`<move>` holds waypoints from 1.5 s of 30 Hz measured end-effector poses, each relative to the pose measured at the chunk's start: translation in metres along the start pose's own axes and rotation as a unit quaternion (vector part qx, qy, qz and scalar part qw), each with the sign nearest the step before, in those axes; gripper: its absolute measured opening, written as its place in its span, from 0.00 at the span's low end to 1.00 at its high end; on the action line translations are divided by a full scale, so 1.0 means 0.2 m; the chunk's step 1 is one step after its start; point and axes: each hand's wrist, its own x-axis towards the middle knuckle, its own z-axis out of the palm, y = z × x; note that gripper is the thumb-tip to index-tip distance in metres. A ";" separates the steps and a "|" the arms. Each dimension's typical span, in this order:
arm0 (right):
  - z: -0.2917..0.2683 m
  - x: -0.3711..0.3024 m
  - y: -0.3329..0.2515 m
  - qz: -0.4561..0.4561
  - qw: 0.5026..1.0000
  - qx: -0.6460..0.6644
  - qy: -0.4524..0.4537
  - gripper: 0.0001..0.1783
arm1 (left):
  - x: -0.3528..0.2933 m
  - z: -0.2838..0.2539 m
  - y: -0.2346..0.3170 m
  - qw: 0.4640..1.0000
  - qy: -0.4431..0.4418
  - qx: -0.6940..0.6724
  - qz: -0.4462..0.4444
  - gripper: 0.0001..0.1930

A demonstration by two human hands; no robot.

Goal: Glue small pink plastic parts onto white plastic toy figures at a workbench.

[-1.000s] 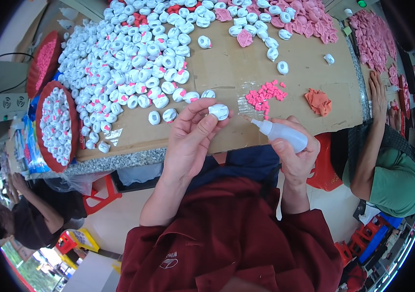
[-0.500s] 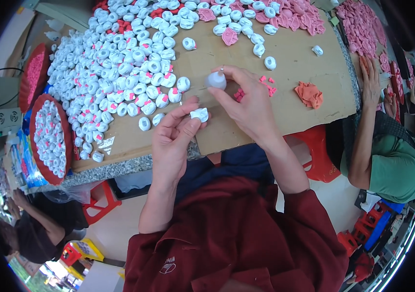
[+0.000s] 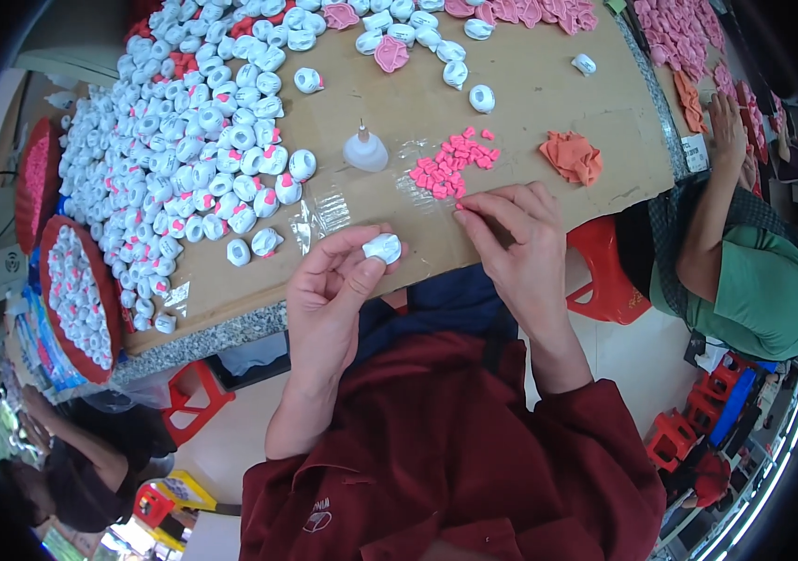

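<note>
Between the thumb and fingers of my left hand (image 3: 329, 285) is a small white rounded piece (image 3: 383, 248). My right hand (image 3: 522, 243) pinches a tiny bright pink piece (image 3: 460, 206) at its fingertips, just beside a patch of loose pink pieces (image 3: 441, 171) on the cardboard. A small translucent bottle with a thin metal tip (image 3: 365, 151) stands upright beyond my left hand, touched by neither hand. To the left spreads a big heap of similar white pieces (image 3: 202, 140), several with a pink bit attached.
A crumpled orange cloth (image 3: 571, 157) lies to the right on the cardboard (image 3: 520, 93). Soft pink parts (image 3: 530, 13) are piled at the far side. Red trays (image 3: 104, 280) hold white pieces and pink bits at the left. Co-workers sit at both sides, one in a green shirt (image 3: 763, 280).
My right hand has let go of the bottle, which now stands on the cardboard. That hand has moved nearer to me and pinches a pink piece. The left still holds the white piece.
</note>
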 end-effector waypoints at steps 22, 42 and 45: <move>0.03 -0.01 -0.13 0.034 0.955 0.285 -0.080 0.03 | 0.01 0.06 -0.05 0.998 0.004 0.058 0.020 0.13; 0.23 0.20 -0.15 -0.067 0.986 0.123 0.094 0.13 | 0.19 -0.01 0.11 0.798 0.173 0.497 0.295 0.12; 0.20 0.24 -0.13 -0.113 0.986 0.089 0.083 0.16 | 0.25 0.05 0.14 0.736 0.174 0.553 0.348 0.13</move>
